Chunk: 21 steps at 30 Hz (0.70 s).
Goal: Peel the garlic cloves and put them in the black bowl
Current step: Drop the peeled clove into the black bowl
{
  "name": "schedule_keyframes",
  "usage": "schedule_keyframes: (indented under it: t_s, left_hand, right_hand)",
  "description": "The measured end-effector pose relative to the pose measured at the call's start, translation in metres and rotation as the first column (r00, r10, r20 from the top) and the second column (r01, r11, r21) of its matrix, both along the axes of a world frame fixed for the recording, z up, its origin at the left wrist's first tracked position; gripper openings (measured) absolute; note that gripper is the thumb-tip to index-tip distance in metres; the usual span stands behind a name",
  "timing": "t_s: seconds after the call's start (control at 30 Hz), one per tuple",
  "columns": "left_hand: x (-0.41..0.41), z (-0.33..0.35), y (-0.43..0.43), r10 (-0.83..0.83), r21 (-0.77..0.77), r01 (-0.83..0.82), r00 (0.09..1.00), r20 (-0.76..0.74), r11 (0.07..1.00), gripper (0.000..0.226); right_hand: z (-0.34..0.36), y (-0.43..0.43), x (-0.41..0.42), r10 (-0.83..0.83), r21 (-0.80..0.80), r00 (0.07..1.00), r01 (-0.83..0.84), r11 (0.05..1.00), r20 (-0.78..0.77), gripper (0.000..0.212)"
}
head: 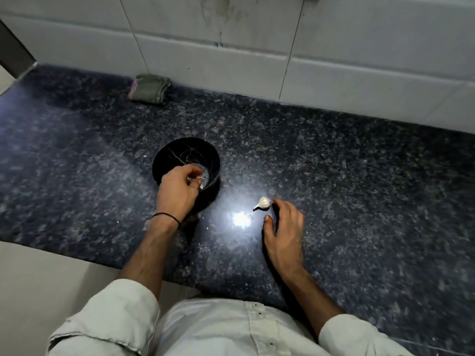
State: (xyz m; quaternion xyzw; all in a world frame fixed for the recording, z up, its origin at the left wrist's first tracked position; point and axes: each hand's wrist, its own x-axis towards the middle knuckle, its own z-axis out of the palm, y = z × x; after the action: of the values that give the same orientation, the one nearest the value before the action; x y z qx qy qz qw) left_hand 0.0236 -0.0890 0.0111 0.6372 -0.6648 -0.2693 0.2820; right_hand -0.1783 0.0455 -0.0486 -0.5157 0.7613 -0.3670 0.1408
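The dark speckled counter (334, 176) carries everything here, with a folded grey cloth (150, 88) lying well back against the tiled wall. The black bowl (180, 155) stands near the middle of the counter. Its inside is partly hidden by the left hand (177, 191), which hangs over the near rim with the fingers curled, and something pale, perhaps a bit of skin or a clove, shows at the fingertips; I cannot tell which.

The right hand (285, 227) rests open on the counter to the right of the bowl, fingers spread and holding nothing, with its fingertip just beside the garlic (263, 202). The garlic lies on the counter between the bowl and the right hand, apart from the bowl. It lies on its side: the round pale body is toward the right hand, and the thin dark stem points left and slightly toward the person, so its long axis runs roughly left to right.

The step in hand looks like dropping something into the bowl while reaching for the next piece. The next move calls for closing the right fingers around the round body, lifting it, and bringing both hands together to break off a clove and strip its skin.
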Motion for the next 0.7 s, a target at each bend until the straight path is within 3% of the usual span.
schedule_keyframes:
  t_s: [0.17,0.3,0.43,0.5,0.53,0.6,0.63,0.7]
  left_hand:
    - [0.005,0.012,0.009,0.003,-0.102,-0.023,0.981,-0.194,0.995,0.025]
    - [-0.002,0.022,0.032,-0.062,-0.204,-0.002,0.950,-0.307,0.979,0.025]
    - [-0.029,0.015,0.058,-0.180,-0.006,0.200,0.871,-0.458,0.980,0.024]
    - [-0.039,0.002,0.064,-0.205,0.103,0.291,0.844,-0.496,0.951,0.024]
    - [-0.042,-0.003,0.065,-0.217,0.138,0.320,0.847,-0.486,0.938,0.023]
    - [-0.047,-0.011,0.066,-0.238,0.170,0.347,0.857,-0.457,0.922,0.025]
    - [-0.049,-0.013,0.066,-0.237,0.182,0.358,0.848,-0.474,0.916,0.027]
    - [-0.053,-0.013,0.066,-0.228,0.202,0.396,0.800,-0.556,0.896,0.029]
  right_hand:
    - [0.004,-0.005,0.001,-0.021,0.020,1.000,0.020,1.000,0.013,0.045]
    - [0.015,-0.018,0.001,0.144,0.051,0.990,-0.144,0.988,0.004,0.045]
    - [0.015,-0.028,-0.003,0.186,0.035,0.982,-0.185,0.982,-0.043,0.025]
    - [0.019,-0.026,-0.002,0.117,-0.026,0.985,-0.115,0.993,0.128,0.021]
    - [0.025,-0.024,0.001,0.069,-0.034,0.953,-0.062,0.998,0.295,0.019]
    - [0.035,-0.021,0.009,-0.026,-0.005,0.753,0.039,0.999,0.658,0.014]
    - [0.039,-0.020,0.012,-0.060,0.014,0.648,0.076,0.997,0.760,0.012]
    - [0.046,-0.019,0.014,-0.070,0.019,0.529,0.101,0.995,0.846,0.008]
